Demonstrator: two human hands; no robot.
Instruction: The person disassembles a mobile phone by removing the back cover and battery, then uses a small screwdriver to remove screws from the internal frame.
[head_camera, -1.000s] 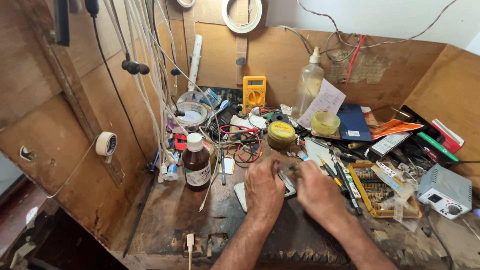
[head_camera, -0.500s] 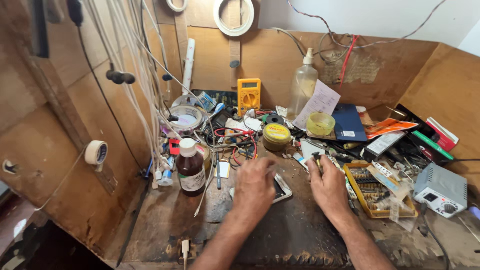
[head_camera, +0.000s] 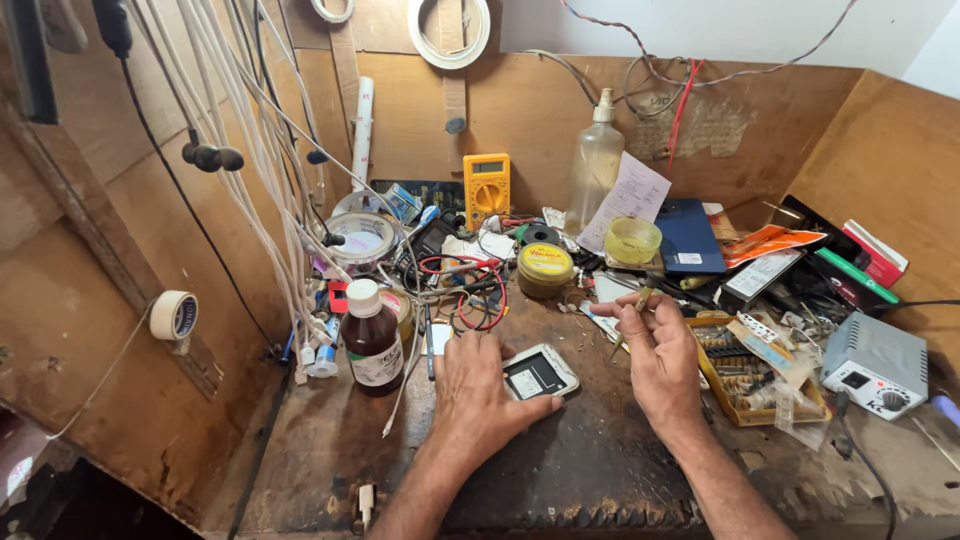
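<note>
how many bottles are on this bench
2: a brown glass bottle with a white cap left of the left hand, and a clear plastic dispenser bottle at the back wall. Clutter may hide others.

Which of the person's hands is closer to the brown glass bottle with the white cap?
Left. The left hand rests on the white phone, just beside the brown bottle. The right hand, holding a thin tool, is farther off, beyond the phone.

Worn, stained wooden bench (head_camera: 330, 450), boxed in by plywood walls (head_camera: 770, 130); white cables (head_camera: 250, 150) hanging well left of fingers; daylight, pale wall (head_camera: 720, 25) above.
</note>
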